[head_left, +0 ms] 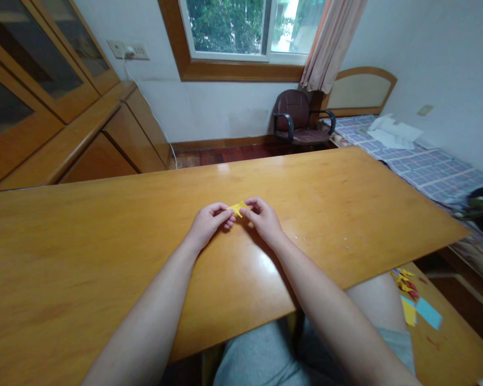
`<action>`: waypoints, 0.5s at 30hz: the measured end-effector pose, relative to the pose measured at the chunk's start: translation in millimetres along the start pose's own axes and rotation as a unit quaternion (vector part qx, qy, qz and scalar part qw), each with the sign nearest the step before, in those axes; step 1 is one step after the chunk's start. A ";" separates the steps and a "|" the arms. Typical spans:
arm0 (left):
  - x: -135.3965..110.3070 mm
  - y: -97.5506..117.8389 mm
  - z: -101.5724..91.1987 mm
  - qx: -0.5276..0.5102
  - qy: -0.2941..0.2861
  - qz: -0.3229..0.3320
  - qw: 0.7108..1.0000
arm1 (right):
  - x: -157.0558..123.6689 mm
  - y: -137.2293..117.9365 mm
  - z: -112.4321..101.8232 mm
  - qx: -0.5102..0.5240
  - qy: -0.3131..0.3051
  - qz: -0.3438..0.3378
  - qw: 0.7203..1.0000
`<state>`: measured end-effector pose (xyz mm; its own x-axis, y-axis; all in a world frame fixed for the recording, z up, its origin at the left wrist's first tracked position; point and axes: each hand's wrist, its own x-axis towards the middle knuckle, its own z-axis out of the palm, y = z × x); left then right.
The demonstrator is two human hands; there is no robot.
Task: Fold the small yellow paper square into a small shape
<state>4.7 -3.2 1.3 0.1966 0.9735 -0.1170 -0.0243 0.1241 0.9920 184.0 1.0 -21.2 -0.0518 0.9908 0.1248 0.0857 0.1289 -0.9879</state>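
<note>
Between my two hands is a small piece of folded yellow paper [238, 207], held just over the wooden table [104, 241]. My left hand [210, 224] pinches its left side with thumb and fingertips. On the other side my right hand [264, 219] grips the right edge, thumb in front and fingers behind. A short pointed flap of the paper hangs down between the thumbs. The fingertips hide part of the paper, so its full shape cannot be made out.
On a lower wooden surface at the right lie a pile of small folded papers [404, 281], a blue paper sheet [429, 313] and a yellow sheet [408, 311]. Beyond the table stand an office chair [293, 115], a bed [422, 171] and a wooden cabinet [84, 128].
</note>
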 end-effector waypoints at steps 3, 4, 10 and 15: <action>-0.4 1.1 1.4 0.018 -0.006 -0.005 1.000 | -0.1 0.0 0.3 0.002 -0.002 -0.005 1.000; -0.4 1.2 1.6 0.024 -0.009 -0.007 1.000 | -0.3 -0.2 0.4 0.001 -0.001 -0.005 1.000; -0.8 0.7 1.5 0.042 -0.017 -0.010 0.999 | -1.3 -2.6 0.7 -0.001 -0.007 -0.009 1.000; -1.4 1.8 2.3 0.043 -0.011 -0.008 0.999 | -1.2 -1.9 0.1 -0.001 -0.013 -0.017 1.000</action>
<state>6.7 -4.7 3.3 0.2186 0.9669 -0.1320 0.0631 0.1210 0.9906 183.8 -0.4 -19.5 -0.0808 0.9845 0.1560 0.0851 0.1627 -0.9830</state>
